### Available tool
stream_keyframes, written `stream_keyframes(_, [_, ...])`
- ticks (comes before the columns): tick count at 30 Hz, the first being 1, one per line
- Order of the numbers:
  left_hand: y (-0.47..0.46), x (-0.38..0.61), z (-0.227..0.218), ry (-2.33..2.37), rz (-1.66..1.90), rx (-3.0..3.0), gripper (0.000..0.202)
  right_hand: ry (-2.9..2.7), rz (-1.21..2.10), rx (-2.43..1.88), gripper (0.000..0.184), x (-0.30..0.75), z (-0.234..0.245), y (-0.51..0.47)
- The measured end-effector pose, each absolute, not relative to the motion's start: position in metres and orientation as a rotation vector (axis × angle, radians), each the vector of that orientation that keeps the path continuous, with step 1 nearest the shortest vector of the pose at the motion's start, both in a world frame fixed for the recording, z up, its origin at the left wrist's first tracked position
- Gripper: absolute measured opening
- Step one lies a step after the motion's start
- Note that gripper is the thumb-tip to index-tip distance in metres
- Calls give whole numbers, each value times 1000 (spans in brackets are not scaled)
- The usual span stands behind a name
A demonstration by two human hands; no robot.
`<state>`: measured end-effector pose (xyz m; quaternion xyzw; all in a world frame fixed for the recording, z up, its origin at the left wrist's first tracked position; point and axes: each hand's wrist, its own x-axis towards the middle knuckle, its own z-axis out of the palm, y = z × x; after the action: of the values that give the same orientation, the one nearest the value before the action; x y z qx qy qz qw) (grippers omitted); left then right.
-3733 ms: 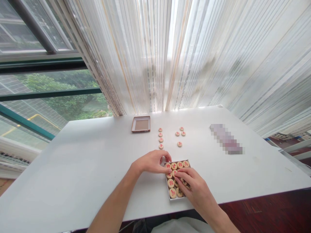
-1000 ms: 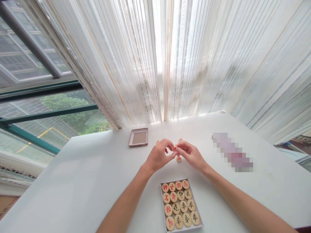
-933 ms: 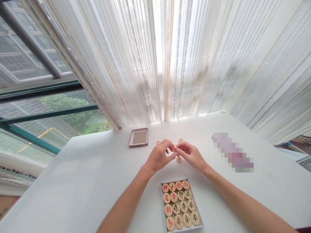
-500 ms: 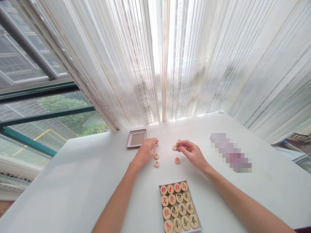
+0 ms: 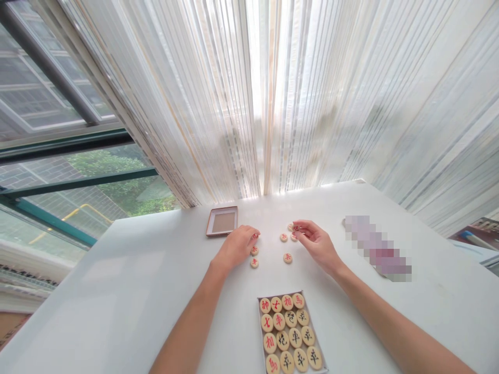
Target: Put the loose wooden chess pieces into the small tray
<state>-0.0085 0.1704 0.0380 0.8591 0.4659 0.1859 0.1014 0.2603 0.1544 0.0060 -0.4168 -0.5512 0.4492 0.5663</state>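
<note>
Have drawn apart since meeting a second ago, now pinching a red-marked disc [image 5: 296,227] in the right hand [image 5: 317,243], right of centre, and curling the left hand [image 5: 235,247] over another disc [image 5: 255,236] mid-frame, grip unclear, seemingly splitting the work between two spots.

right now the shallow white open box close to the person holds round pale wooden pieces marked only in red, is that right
Not only in red: the head view shows both red and black characters on the round pale wooden pieces in the shallow white open box close to the person.
</note>
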Motion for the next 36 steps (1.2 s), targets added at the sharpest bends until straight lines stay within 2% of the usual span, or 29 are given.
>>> stream_keyframes(9, [171, -11, 37, 1350, 512, 2480, 21, -1235, 1116, -964, 30, 259, 10, 152])
stream_keyframes(17, [165, -11, 50, 1296, 592, 2497, 34, -1248, 1170, -947, 30, 255, 12, 150])
stream_keyframes(25, [144, 23, 75, 1133, 782, 2232, 25, -1352, 1242, -901, 35, 246, 24, 134])
stream_keyframes(36, [139, 42, 67, 1106, 876, 2013, 20, -1573, 1095, -913, 34, 240, 22, 123])
